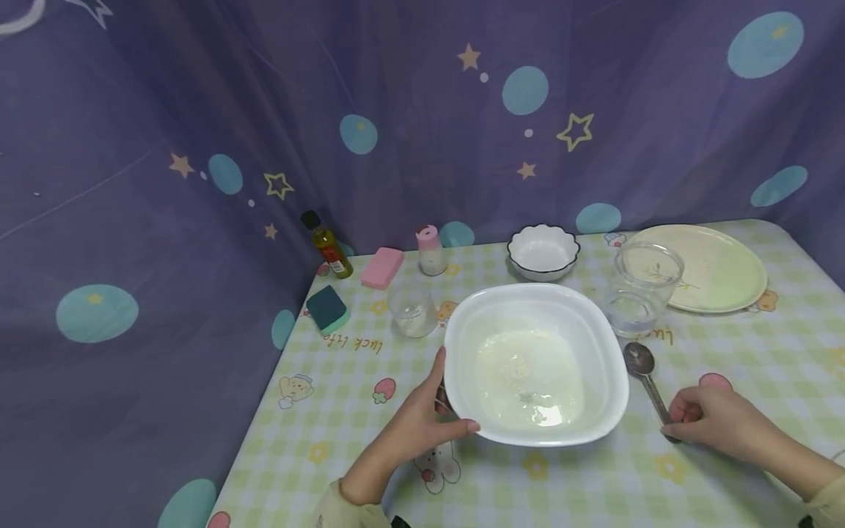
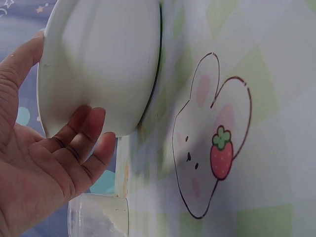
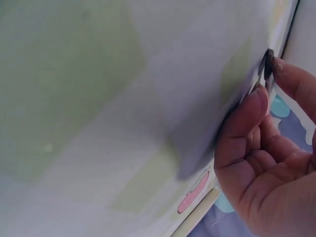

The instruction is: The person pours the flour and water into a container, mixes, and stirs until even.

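"Well left of the white basin (image 1: 597, 323), on the cloth-covered desk (image 1: 353, 418)?"

"Farthest left of the basin, a green sponge (image 1: 327, 310); behind that, a dark-capped bottle (image 1: 332, 251). Next, still left and farther back than the basin, a pink sponge (image 1: 382, 268). Closer to the basin's left wall, a clear cup (image 1: 413, 317)."

"And the left hand (image 1: 419, 419)?"

"Holding the basin at the near-left corner, thumb at the rim, fingers bent against the outer wall. Behind and left of the basin, a pink-topped shaker (image 1: 432, 253)."

"Inside the basin?"

"Shallow pale liquid (image 1: 528, 367). Directly behind the basin, a scalloped bowl (image 1: 543, 251)."

"Right of the basin?"

"By the back-right corner, a clear tub (image 1: 634, 304). Just beside the right wall, a metal spoon (image 1: 653, 396). Well right and behind, a pale oval plate (image 1: 722, 271)."

"Last, the right hand (image 1: 721, 423)?"

"Right of the basin, pinching the spoon's handle end between thumb and finger. Cannot tell whether lifting that end off the desk."
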A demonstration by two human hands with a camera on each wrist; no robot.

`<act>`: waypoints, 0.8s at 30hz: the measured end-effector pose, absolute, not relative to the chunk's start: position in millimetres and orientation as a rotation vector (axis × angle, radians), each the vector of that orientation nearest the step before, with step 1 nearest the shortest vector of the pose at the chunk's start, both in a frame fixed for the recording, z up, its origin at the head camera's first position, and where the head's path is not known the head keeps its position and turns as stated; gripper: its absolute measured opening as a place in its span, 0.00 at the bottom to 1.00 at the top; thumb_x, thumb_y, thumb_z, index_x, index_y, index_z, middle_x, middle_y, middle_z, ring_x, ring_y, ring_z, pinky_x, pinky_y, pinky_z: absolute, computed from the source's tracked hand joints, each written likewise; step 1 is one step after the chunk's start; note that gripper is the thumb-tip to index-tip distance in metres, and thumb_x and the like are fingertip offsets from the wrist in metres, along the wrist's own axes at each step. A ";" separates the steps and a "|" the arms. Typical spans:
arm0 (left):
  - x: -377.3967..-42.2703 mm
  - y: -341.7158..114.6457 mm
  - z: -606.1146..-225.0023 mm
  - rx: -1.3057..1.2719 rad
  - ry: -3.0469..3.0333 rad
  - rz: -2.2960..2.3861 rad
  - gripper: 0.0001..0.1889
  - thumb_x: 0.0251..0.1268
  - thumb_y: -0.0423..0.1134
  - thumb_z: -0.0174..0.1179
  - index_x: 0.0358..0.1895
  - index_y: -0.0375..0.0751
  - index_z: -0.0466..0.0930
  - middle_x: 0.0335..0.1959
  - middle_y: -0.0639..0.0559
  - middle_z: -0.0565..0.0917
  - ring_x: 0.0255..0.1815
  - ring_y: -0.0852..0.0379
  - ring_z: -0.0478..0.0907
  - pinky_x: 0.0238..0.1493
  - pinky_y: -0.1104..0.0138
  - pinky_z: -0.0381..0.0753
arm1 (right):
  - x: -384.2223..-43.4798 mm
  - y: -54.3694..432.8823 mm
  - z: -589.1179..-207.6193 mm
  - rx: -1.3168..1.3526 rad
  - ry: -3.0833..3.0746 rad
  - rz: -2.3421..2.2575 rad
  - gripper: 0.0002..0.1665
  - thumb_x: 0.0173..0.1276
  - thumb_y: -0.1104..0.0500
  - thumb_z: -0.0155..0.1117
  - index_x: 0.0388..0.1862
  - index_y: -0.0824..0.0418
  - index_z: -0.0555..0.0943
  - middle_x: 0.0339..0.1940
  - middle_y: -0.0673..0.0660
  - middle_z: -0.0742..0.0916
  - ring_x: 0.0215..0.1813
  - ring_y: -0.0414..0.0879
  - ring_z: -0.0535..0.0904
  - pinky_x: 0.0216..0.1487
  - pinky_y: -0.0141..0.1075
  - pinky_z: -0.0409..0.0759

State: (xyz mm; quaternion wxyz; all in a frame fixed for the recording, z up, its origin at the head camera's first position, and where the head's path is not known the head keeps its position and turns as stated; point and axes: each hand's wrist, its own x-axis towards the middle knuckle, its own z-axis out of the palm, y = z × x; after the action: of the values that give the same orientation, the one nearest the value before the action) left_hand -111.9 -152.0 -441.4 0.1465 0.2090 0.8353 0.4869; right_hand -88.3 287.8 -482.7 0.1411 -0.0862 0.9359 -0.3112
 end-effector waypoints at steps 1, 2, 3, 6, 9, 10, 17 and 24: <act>-112.0 -152.0 -441.6 0.601 2.405 1.402 0.61 0.55 0.47 0.73 0.79 0.56 0.29 0.41 0.53 0.79 0.40 0.55 0.76 0.47 0.55 0.79 | -88.1 287.8 -483.0 -0.253 2.702 -0.893 0.12 0.58 0.53 0.75 0.25 0.55 0.80 0.21 0.46 0.79 0.23 0.35 0.69 0.26 0.30 0.69; -112.0 -151.9 -441.7 0.602 2.407 1.402 0.61 0.56 0.47 0.73 0.79 0.56 0.29 0.41 0.53 0.79 0.40 0.55 0.76 0.47 0.55 0.79 | -87.9 287.9 -483.4 -0.260 2.701 -0.890 0.12 0.58 0.53 0.74 0.25 0.55 0.80 0.20 0.45 0.80 0.23 0.34 0.69 0.26 0.30 0.69; -111.9 -152.0 -441.7 0.600 2.406 1.401 0.61 0.56 0.47 0.73 0.79 0.56 0.29 0.41 0.53 0.79 0.40 0.55 0.76 0.47 0.55 0.79 | -87.8 288.0 -483.7 -0.261 2.699 -0.887 0.12 0.58 0.52 0.74 0.24 0.54 0.80 0.20 0.45 0.79 0.23 0.34 0.68 0.25 0.30 0.68; -111.7 -151.8 -441.4 0.599 2.403 1.402 0.61 0.56 0.48 0.73 0.79 0.56 0.29 0.41 0.54 0.79 0.40 0.55 0.76 0.47 0.55 0.79 | -87.2 288.7 -484.6 -0.272 2.692 -0.892 0.11 0.59 0.52 0.73 0.23 0.53 0.81 0.20 0.44 0.80 0.22 0.33 0.67 0.25 0.30 0.68; -111.1 -151.6 -440.5 0.597 2.402 1.403 0.61 0.56 0.48 0.73 0.79 0.56 0.29 0.41 0.54 0.79 0.40 0.56 0.76 0.47 0.55 0.79 | -86.4 289.7 -485.0 -0.290 2.689 -0.913 0.11 0.60 0.52 0.73 0.23 0.53 0.82 0.19 0.44 0.80 0.22 0.33 0.67 0.24 0.30 0.67; -110.8 -151.6 -440.2 0.597 2.402 1.402 0.61 0.56 0.48 0.72 0.79 0.56 0.29 0.41 0.55 0.79 0.40 0.56 0.76 0.47 0.55 0.79 | -86.2 290.1 -485.2 -0.296 2.687 -0.926 0.11 0.61 0.52 0.72 0.24 0.53 0.82 0.19 0.44 0.80 0.22 0.33 0.67 0.24 0.30 0.67; -110.4 -152.0 -440.4 0.599 2.410 1.396 0.61 0.56 0.49 0.72 0.79 0.54 0.29 0.41 0.55 0.78 0.40 0.57 0.75 0.47 0.55 0.79 | -86.4 293.5 -485.9 -0.235 2.638 -0.988 0.10 0.66 0.53 0.67 0.25 0.55 0.83 0.21 0.47 0.80 0.22 0.35 0.66 0.24 0.31 0.66; -110.0 -151.7 -439.6 0.594 2.405 1.401 0.61 0.55 0.49 0.73 0.79 0.54 0.29 0.41 0.55 0.79 0.40 0.56 0.75 0.47 0.55 0.79 | -86.7 301.5 -483.7 -0.196 2.597 -1.070 0.11 0.69 0.54 0.64 0.29 0.58 0.84 0.20 0.47 0.77 0.22 0.36 0.68 0.24 0.31 0.68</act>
State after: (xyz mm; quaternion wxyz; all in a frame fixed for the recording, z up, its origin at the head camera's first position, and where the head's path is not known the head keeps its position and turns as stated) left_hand -110.0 -151.7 -439.6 0.1471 0.2063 0.8359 0.4868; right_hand -86.7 301.5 -483.7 0.1622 -0.0686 0.9101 -0.3751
